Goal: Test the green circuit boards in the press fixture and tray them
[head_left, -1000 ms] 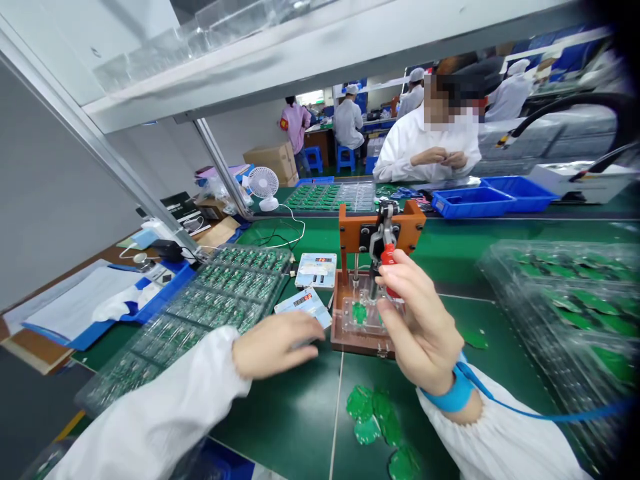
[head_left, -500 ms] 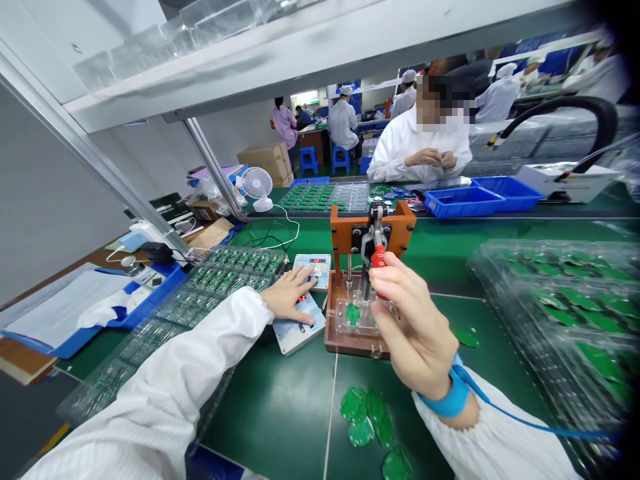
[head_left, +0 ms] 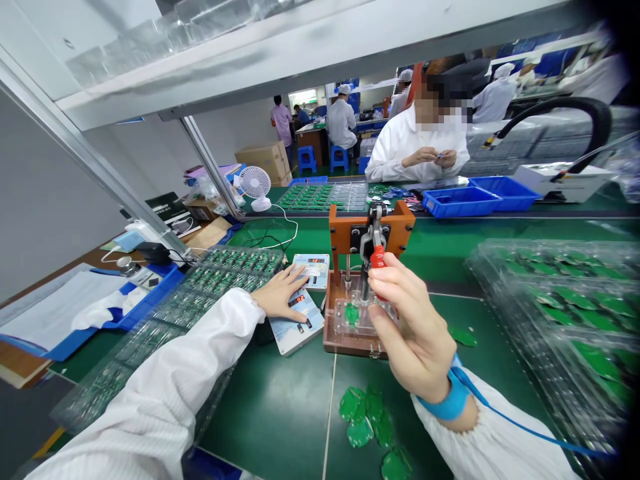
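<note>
Red plastic sleeve on the lever handle [head_left: 377,257]: my right hand [head_left: 417,333] has its fingers curled shut round it, and the handle stands near upright. The lever belongs to the orange-brown press jig [head_left: 350,233], set mid-worktop [head_left: 280,413] straight ahead of me, likely so the pull runs in line with my forearm.

Under the jig's clear plate [head_left: 363,323] lies one small green board [head_left: 351,313]. It is round-edged and seated flat in the nest.

Left hand [head_left: 279,295] is flat and open, gripping nothing. Its fingertips rest on the two readout boxes [head_left: 295,327] just left of the jig, near enough to touch while I look at the jig. Red digits show, too small to read.

Blue wrist strap [head_left: 447,400] on my right wrist, cord trailing right. Loose green boards [head_left: 367,410] lie on the worktop near me, in easy reach. A tray of boards [head_left: 215,287] sits beside my left arm.
</note>
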The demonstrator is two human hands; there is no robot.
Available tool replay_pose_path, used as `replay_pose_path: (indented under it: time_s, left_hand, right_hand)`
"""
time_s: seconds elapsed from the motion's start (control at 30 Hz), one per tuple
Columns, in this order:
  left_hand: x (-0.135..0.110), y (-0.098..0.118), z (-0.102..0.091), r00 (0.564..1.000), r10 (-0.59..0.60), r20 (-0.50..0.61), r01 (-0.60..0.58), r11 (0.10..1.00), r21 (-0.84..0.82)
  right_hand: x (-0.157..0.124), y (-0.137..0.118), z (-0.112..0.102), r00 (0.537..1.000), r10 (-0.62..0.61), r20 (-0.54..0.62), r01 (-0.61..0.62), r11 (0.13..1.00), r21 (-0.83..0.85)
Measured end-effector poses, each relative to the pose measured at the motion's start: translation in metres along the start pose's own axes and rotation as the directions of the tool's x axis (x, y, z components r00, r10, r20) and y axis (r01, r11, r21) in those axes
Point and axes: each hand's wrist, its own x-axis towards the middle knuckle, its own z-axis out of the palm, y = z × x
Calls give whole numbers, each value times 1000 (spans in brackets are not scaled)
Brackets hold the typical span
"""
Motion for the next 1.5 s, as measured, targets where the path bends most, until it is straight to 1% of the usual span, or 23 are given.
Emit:
replay_pose_path:
  time_s: [0.17,0.63,0.73,0.9,0.97,1.03,1.07,1.1,1.13,1.17,1.2,1.23,1.27,1.3,1.33,1.37,1.4,1.43,1.5]
  left_hand:
    - [-3,-9,3,999,17,30,-17,1000,6]
    - [-4,-10,4,999,31,44,-31,1000,-5]
    - [-5,-7,3,998,21,57,-22,1000,14]
    - [-5,5,-3,997,-24,77,16,995,97]
    - [-4,9,-6,997,-23,73,16,995,99]
    - [-4,10,-9,997,-22,76,16,998,67]
    - [-4,9,-10,998,-27,57,25,999,41]
    - [-4,8,-10,999,-34,9,34,999,6]
    - [-4,6,-11,996,-40,-75,37,998,-43]
    - [-4,3,-10,981,-49,-188,29,994,-108]
    - [-4,-1,-9,944,-81,-319,15,979,-203]
    - [-3,-5,-7,885,-142,-444,-4,950,-312]
    - [-3,-10,-5,813,-225,-538,-25,908,-417]
    - [-2,-15,-1,739,-316,-595,-41,860,-508]
    - [-1,-20,3,673,-400,-622,-50,814,-578]
    - [0,-26,7,622,-465,-630,-53,778,-626]
    - [1,-31,12,588,-505,-632,-55,755,-654]
    - [1,-35,17,570,-528,-629,-57,738,-672]
    - [2,-43,26,558,-570,-603,-69,692,-719]
  right_hand:
    - [0,0,0,1000,2,-4,-2,1000,-22]
    - [-4,1,2,1000,14,-19,-15,999,-51]
    - [-5,1,3,1000,13,-23,-14,999,-45]
    - [-6,1,4,999,26,-34,-27,999,-17]
    - [-6,1,4,999,34,-29,-35,999,-19]
    - [-6,1,3,999,39,-18,-40,999,-33]
    - [-6,0,3,999,39,-12,-40,998,-43]
    - [-6,0,3,999,38,-8,-38,998,-51]
    - [-6,0,3,999,35,-6,-35,998,-58]
    - [-6,0,3,1000,31,-5,-31,997,-64]
    - [-5,0,3,1000,27,-6,-27,997,-69]
    - [-5,0,3,1000,24,-6,-24,997,-72]
    - [-4,0,2,1000,20,-7,-21,997,-75]
    - [-4,-1,2,1000,15,-2,-16,997,-78]
    - [-3,-1,1,1000,9,3,-9,997,-80]
    - [-1,0,0,1000,2,9,-1,997,-83]
    - [0,0,-2,1000,-8,19,9,996,-87]
    - [1,0,-4,999,-20,33,23,996,-92]
    - [4,0,-7,998,-36,57,43,993,-114]
